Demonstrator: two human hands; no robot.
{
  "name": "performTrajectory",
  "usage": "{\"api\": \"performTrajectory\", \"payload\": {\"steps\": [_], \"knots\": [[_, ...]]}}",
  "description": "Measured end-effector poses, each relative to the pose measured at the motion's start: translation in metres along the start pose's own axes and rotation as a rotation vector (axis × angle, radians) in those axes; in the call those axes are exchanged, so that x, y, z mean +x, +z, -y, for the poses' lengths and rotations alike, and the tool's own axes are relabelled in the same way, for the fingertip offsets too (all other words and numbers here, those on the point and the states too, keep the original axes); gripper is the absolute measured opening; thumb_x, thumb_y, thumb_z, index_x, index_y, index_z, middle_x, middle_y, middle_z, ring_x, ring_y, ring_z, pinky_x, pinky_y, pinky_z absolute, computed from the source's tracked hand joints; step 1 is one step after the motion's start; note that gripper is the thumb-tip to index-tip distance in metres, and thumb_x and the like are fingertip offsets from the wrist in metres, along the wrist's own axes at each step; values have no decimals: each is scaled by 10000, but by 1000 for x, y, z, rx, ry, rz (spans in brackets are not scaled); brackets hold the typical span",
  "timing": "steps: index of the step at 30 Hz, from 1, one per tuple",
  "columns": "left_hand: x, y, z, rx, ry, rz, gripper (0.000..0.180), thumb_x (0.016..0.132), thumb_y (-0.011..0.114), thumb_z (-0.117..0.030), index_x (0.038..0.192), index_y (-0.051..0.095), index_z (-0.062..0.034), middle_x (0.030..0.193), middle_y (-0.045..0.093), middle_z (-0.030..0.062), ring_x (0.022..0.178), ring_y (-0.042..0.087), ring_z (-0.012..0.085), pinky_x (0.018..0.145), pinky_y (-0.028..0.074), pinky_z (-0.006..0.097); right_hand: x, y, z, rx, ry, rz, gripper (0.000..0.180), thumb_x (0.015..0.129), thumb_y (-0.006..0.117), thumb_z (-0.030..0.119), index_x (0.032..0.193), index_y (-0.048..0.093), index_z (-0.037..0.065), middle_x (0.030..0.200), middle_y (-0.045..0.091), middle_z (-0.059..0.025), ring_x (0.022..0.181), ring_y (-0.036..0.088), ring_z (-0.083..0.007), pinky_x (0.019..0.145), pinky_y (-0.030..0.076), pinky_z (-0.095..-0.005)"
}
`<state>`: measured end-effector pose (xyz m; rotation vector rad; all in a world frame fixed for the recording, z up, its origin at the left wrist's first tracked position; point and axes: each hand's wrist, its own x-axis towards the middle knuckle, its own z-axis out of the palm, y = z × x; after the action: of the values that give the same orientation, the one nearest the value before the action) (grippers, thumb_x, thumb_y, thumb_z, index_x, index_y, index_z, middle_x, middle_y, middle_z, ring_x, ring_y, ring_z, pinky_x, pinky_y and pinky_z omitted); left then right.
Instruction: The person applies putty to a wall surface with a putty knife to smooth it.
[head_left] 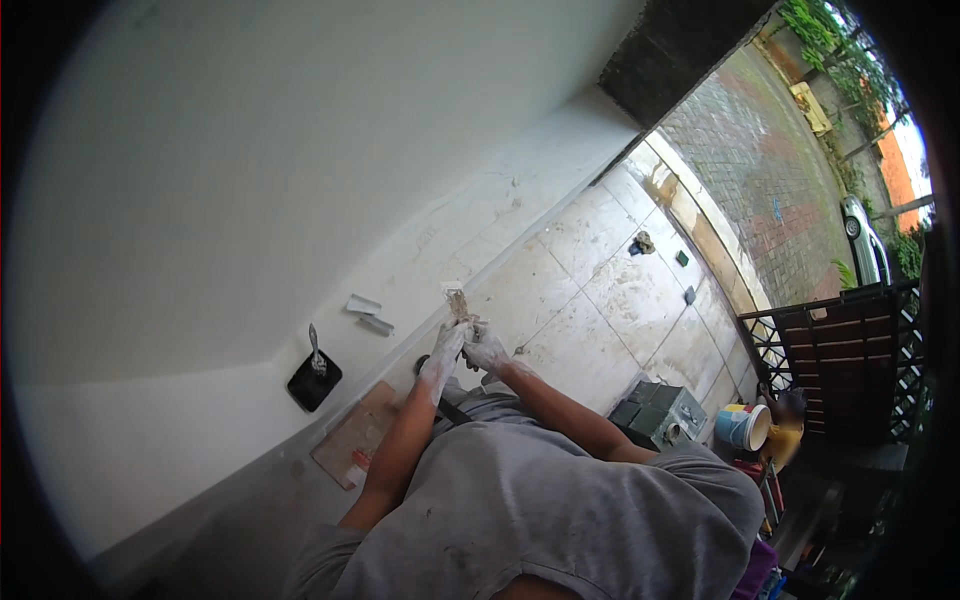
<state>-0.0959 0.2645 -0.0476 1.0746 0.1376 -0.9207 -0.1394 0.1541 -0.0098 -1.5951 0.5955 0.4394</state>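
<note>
My left hand (442, 358), coated in white powder, is closed on a small, flat-ended tool (457, 301) caked with brown and white residue. My right hand (486, 347), just as whitened, presses against the left with its fingers closed around the lower part of the same tool. Its exact kind cannot be made out. To the left, on the pale ledge, a black tray (308, 391) has a putty-smeared tool with a light handle (315, 347) lying in it. Two grey strips (363, 304) rest between the tray and my hands.
A white wall rises at left. A brown board (355, 440) lies beside my left arm. Dirty floor tiles (570, 335) spread right, with small scraps and a dark lump (641, 243). At right are a green box (657, 412), a paint bucket (742, 427), a person (785, 440) and a dark gate (838, 365).
</note>
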Motion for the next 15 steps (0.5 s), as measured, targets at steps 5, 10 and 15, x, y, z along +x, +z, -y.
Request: {"api": "performTrajectory", "payload": {"steps": [5, 10, 15], "knots": [[76, 39, -71, 276, -127, 134, 312, 858, 505, -118, 1123, 565, 34, 882, 656, 141, 722, 640, 198, 573, 524, 297, 55, -67, 25, 111, 21, 34, 325, 806, 680, 305, 910, 563, 20, 627, 594, -54, 494, 571, -118, 403, 451, -249], [144, 38, -80, -64, -40, -87, 208, 874, 511, -134, 1003, 579, 14, 824, 644, 132, 726, 642, 211, 592, 530, 325, 113, -153, 66, -148, 11, 175, 450, 792, 715, 311, 1099, 587, 7, 781, 643, -60, 632, 599, -120, 544, 483, -239], [196, -7, -54, -141, -120, -348, 219, 909, 486, -205, 939, 557, 0, 851, 605, 111, 798, 630, 258, 681, 522, 391, 260, -305, -35, -298, 133, -185, 577, 794, 634, 447, 1192, 533, 42, 1056, 600, -225, 984, 588, -333, 883, 451, -425]]}}
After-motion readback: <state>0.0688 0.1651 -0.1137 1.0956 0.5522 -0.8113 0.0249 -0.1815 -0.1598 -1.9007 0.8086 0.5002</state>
